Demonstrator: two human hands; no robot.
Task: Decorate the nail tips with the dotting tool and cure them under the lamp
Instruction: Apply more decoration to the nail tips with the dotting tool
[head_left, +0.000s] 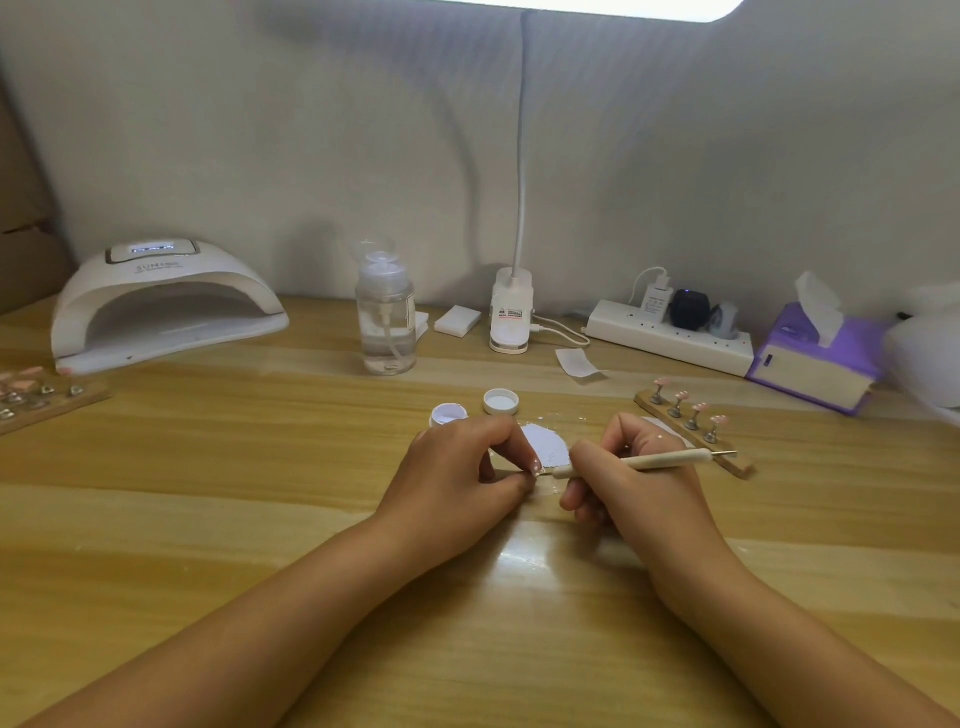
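**nailnewbie:** Wooden desk (208, 519) setup question. Why was the left hand (457, 478) balled up like that instead of leaving the tip on its stand?

**dotqueen:** Looked to me like thumb and forefinger were pinched narrow on a single nail tip (536, 470), right at desk centre, so it couldn't skate around. The tip itself was too tiny to read any pattern. The right hand (634, 483) had its fingers closed around the dotting tool (644, 461) in a pen grip, working end touching the tip, spare metal end sticking out toward 3 o'clock. Both wrists were resting on the desk, I'd guess for steadiness.

**nailnewbie:** And the white stuff?

**dotqueen:** Open gel pot (448, 415) and its lid (501, 401) sat just beyond the hands at 12 o'clock, beside a white smear (545, 441) used as a palette, probably so reloading was a short hop. The stand with pink tips (691, 426) waited at 2 o'clock, and another stand (47, 402) at 9. The curing lamp (161, 306) was parked at 10 o'clock, mouth facing in and nothing inside that I could see, so curing hadn't come up yet, I think.
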